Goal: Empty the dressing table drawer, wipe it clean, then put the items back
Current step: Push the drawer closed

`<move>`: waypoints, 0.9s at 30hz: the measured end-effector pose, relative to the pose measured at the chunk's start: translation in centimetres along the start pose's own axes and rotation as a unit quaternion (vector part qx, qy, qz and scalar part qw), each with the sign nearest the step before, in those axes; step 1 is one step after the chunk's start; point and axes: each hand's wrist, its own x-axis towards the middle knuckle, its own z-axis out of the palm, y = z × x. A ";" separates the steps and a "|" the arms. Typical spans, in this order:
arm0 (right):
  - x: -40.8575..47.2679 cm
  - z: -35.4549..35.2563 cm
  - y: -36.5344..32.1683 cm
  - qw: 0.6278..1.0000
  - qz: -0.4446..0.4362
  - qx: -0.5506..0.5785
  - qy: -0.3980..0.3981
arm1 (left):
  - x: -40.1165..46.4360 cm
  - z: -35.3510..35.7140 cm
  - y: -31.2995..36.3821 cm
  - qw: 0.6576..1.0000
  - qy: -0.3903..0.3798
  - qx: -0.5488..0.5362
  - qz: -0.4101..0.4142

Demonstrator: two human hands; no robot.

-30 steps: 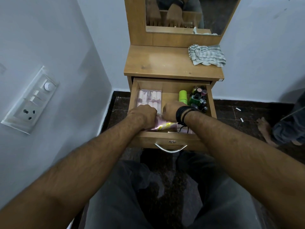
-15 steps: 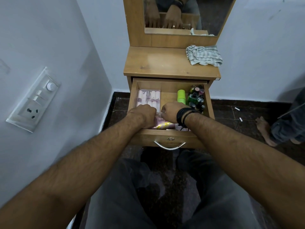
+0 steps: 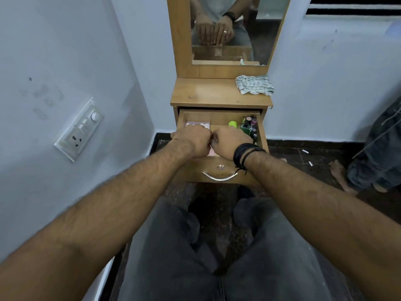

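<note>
Drawer (image 3: 221, 170), open, contents in place: left hand (image 3: 192, 141) and right hand (image 3: 231, 142) had drawn together, lifting slightly; grip hidden, cannot tell. Emptying barely begun.

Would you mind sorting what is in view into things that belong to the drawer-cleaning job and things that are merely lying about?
Belongs to the job:
drawer
green tube
small bottles
pink-and-white pack
striped cloth
left hand
right hand

Just lying about:
switch panel
white scraps on the floor
mirror
</note>
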 end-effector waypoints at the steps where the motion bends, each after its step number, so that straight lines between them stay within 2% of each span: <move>1: -1.1 0.2 -0.1 1.000 0.004 0.005 0.009 | -1.1 0.0 0.4 1.000 0.002 0.002 0.001; 4: -4.4 1.4 -0.3 1.000 0.014 0.013 0.017 | -4.1 0.6 1.8 1.000 -0.001 0.009 0.007; 10: -9.3 6.6 0.9 0.999 0.023 0.024 -0.019 | -7.9 4.7 4.2 0.998 -0.042 0.006 0.044; 16: -10.3 10.8 2.7 0.994 0.009 0.007 -0.108 | -8.9 9.8 4.5 0.989 -0.143 0.018 -0.014; 27: -9.7 11.6 3.9 0.986 0.037 -0.012 -0.163 | -7.8 11.4 3.5 0.988 -0.153 0.023 0.000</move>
